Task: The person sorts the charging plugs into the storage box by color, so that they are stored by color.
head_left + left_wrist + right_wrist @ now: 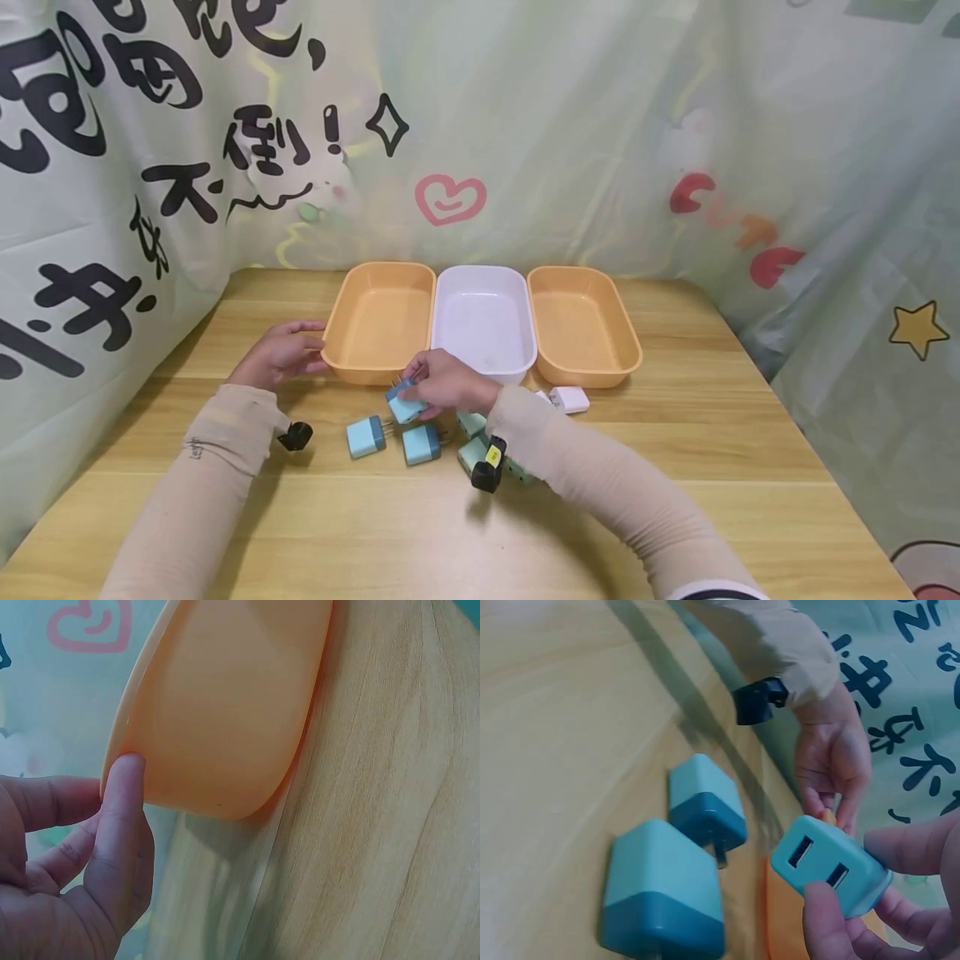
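Observation:
My right hand (450,382) pinches a two-tone blue USB charger plug (405,408) just in front of the left orange tray (352,367). Two USB slots on the plug (817,862) face the right wrist camera. Two more blue plugs, one at the left (366,437) and one nearer the middle (422,444), lie below it on the table. At the left orange tray's corner, my left hand (281,354) grips the rim between fingertips; the left wrist view shows those fingers (124,832) against its outer wall.
Right of the left tray stand a white tray (487,367) and another orange tray (588,367). Green plugs (472,457) lie partly hidden under my right wrist. White plugs (570,399) lie before the right tray. A printed curtain (562,167) hangs behind the wooden table (600,542).

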Available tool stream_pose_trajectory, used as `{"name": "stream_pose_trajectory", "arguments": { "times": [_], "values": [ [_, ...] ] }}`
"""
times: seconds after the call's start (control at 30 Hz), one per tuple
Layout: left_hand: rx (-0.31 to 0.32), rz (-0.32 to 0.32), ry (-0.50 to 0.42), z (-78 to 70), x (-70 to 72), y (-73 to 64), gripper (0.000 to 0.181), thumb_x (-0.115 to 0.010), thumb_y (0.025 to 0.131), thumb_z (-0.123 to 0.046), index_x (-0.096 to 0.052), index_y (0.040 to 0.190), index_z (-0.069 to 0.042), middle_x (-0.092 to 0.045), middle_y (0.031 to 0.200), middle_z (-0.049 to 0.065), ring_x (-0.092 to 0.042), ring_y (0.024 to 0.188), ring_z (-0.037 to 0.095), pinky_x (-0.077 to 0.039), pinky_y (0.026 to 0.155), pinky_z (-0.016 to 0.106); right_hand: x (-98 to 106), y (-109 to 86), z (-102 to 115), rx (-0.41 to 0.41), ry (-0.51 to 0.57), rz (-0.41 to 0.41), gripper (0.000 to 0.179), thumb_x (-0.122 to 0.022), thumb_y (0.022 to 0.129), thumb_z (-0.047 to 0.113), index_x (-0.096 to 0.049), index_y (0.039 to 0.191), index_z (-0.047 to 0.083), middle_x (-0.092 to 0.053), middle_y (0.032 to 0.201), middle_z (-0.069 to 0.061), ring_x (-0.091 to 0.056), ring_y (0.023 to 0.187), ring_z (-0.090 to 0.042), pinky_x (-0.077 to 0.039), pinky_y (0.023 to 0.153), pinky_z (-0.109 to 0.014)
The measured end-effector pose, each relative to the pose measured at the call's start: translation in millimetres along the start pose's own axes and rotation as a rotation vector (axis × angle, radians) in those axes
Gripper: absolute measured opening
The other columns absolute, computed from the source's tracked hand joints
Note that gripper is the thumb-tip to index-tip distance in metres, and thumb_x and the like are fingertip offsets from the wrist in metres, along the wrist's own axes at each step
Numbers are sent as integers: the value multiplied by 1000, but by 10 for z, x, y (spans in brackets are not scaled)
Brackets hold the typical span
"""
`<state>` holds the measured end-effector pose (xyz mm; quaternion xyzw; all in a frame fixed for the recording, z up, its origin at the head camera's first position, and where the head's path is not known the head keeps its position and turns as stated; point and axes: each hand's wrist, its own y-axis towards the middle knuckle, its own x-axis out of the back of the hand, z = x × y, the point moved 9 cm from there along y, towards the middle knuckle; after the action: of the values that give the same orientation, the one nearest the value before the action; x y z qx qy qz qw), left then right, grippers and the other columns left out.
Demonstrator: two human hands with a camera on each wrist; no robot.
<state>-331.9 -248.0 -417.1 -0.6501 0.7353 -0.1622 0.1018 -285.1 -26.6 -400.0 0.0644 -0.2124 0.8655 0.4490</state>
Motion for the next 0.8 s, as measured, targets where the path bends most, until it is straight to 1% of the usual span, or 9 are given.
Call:
{"name": "stream_pose_trajectory", "arguments": {
  "times": [0.13,0.2,0.3,0.37,0.5,0.6,0.67,0.8],
  "values": [
    [5,0,0,-3,-7,-1,56,-46,98,2,-23,149,4,-47,118,18,-63,81,12,-58,83,29,27,40,19,-26,92,60,19,-68,89,4,-56,103,-1,-56,101,-15,-62,82,-24,-61,74,-43],
    [6,2,-7,2,-3,0,56,-45,98,3,-23,149,4,-47,117,18,-63,81,13,-58,83,30,41,59,38,-40,112,74,19,-67,90,4,-56,103,-1,-57,102,-15,-62,82,-24,-61,76,-44],
    [8,7,-16,6,-4,-3,56,-46,98,3,-23,149,4,-50,113,16,-63,82,14,-59,83,30,66,76,77,-54,134,83,20,-67,90,5,-56,105,0,-59,102,-16,-63,82,-25,-61,75,-41],
    [6,9,-15,5,-5,-3,56,-46,98,2,-23,149,4,-51,111,15,-63,82,14,-59,83,30,79,88,108,-58,145,88,20,-66,92,7,-55,107,0,-60,102,-18,-63,81,-25,-61,71,-37],
    [3,13,-26,0,-9,-12,56,-45,98,3,-23,149,4,-50,112,15,-63,82,14,-58,83,30,99,156,157,-55,169,85,20,-63,94,8,-52,109,0,-60,102,-19,-64,78,-25,-60,62,-29],
    [2,10,-33,-7,-2,-21,56,-45,97,4,-23,149,5,-49,113,16,-63,82,14,-58,83,30,121,227,195,-50,182,69,19,-62,95,8,-51,109,0,-60,101,-19,-64,77,-24,-59,59,-25],
    [0,9,-25,-13,-4,-27,56,-45,97,3,-23,149,5,-49,113,16,-63,82,14,-58,84,30,140,277,212,-53,193,59,19,-62,95,8,-52,109,0,-60,101,-18,-64,77,-23,-59,59,-25],
    [3,6,-20,-5,3,-23,56,-45,97,3,-24,149,5,-49,113,17,-63,82,15,-58,85,30,177,390,230,-55,210,49,19,-62,95,9,-51,110,1,-60,102,-16,-63,77,-22,-60,63,-27]
  ]
}}
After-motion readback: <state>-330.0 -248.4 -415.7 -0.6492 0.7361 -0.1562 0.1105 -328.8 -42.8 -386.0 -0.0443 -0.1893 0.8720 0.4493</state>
